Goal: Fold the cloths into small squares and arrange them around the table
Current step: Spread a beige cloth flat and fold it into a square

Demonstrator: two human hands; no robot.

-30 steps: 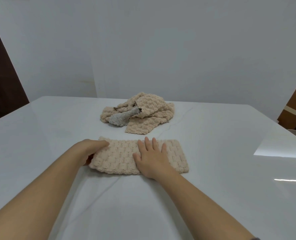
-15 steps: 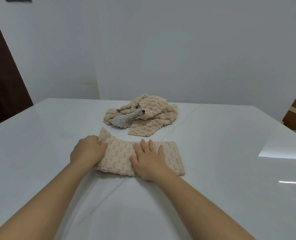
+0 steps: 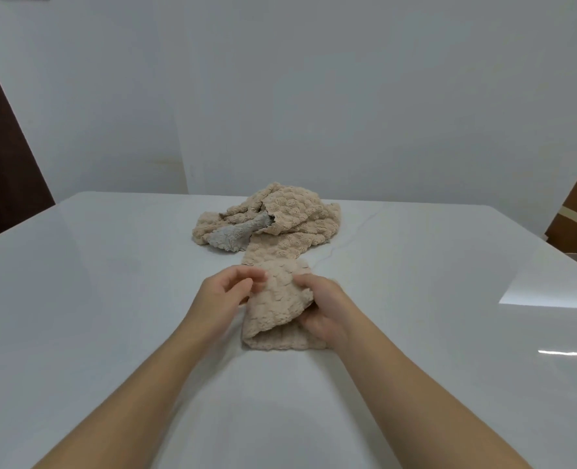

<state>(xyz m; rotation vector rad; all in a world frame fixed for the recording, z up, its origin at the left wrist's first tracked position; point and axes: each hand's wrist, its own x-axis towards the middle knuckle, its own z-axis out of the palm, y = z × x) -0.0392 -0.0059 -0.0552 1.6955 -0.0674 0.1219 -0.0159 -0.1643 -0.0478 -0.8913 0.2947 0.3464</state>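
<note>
The beige waffle-textured cloth (image 3: 277, 309) lies half-doubled on the white glossy table (image 3: 111, 299), just before the heap of unfolded beige cloths (image 3: 290, 218); the left hand (image 3: 226, 296) seems to pinch its upper flap; the right hand (image 3: 324, 313) grips its right edge; the second fold looks under way; next, the flap needs laying flat, edges squared.

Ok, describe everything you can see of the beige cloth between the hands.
The beige cloth is thick, nubby, waffle-textured fabric, doubled over into a rough square, top layer rumpled and raised. It lies on the white table. The right hand grips its right edge; the left hand is at its left edge, its grip unclear.
</note>
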